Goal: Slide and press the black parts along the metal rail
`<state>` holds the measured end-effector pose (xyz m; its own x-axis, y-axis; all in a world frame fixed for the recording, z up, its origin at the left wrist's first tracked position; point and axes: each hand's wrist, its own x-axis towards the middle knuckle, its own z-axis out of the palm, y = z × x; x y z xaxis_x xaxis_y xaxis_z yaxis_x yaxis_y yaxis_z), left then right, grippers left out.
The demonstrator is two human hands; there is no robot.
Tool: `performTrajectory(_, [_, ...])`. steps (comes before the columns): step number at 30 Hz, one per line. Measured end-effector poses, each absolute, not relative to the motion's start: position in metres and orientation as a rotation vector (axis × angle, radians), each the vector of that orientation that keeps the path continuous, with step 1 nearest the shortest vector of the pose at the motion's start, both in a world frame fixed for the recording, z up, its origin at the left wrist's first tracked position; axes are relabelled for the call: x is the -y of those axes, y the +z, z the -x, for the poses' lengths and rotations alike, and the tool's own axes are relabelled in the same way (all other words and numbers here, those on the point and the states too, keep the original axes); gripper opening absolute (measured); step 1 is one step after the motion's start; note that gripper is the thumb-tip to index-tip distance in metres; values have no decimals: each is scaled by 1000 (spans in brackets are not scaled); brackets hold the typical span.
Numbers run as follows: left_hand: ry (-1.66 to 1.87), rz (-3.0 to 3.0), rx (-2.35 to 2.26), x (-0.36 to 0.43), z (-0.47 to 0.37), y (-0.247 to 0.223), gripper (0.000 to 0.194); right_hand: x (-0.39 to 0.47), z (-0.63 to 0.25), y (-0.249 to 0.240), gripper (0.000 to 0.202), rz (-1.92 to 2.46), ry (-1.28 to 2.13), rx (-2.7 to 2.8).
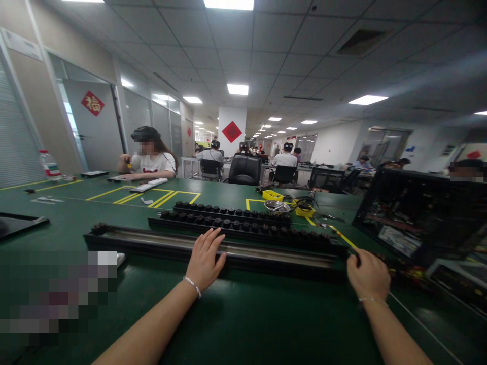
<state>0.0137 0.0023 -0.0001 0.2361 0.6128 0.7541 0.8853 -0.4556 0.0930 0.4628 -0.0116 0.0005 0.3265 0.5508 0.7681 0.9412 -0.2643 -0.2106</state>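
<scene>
A long black metal channel (144,244) with a pale inner strip lies across the green table in front of me. My left hand (205,259) rests on its near edge around the middle, palm down with fingers stretched out. At the channel's right end is my right hand (368,276), its fingers curled closed. What it grips is mostly hidden; a small dark bit shows by the thumb. Just behind the channel lie two black strips, a nearer strip (243,226) and a farther strip (228,210), both lined with round black sockets.
An open computer case (414,218) stands at the right. Farther back are a metal dish (277,206), a yellow bin (273,195) and another yellow bin (304,209) with cables. A white power strip (148,185) lies near a seated person (152,162) across the table. A bottle (50,166) stands far left.
</scene>
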Motion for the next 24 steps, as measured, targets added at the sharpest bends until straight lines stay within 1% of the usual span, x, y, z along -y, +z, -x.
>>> performTrajectory(2, [-1116, 2091, 1379, -5, -5, 5, 41, 7, -435, 3, 40, 1822, -741, 1472])
performTrajectory(5, [-1051, 2022, 1537, -11, 11, 11, 42, 2, -396, 0, 41, 1749, -623, 1688])
performTrajectory(7, [-925, 1953, 1770, -16, 26, 15, 45, -1, -374, -3, 43, 1774, -535, 1781])
performTrajectory(10, [-632, 1906, 2104, -27, 58, 24, 59, -1, -353, -8, 48, 1890, -421, 1843])
performTrajectory(13, [-378, 1876, 2275, -38, 103, 35, 74, 2, -345, -7, 51, 1992, -373, 1841])
performTrajectory(15, [-285, 1818, 2340, -44, 136, 40, 78, 3, -345, -6, 52, 2026, -360, 1844])
performTrajectory(19, [-270, 1670, 2491, -48, 198, 46, 81, 5, -345, -4, 53, 2040, -359, 1850])
performTrajectory(22, [-301, 1582, 2547, -42, 235, 49, 82, 5, -345, -5, 52, 2028, -368, 1842])
performTrajectory(24, [-312, 1629, 2525, -37, 257, 50, 84, 5, -345, -5, 52, 2020, -378, 1841])
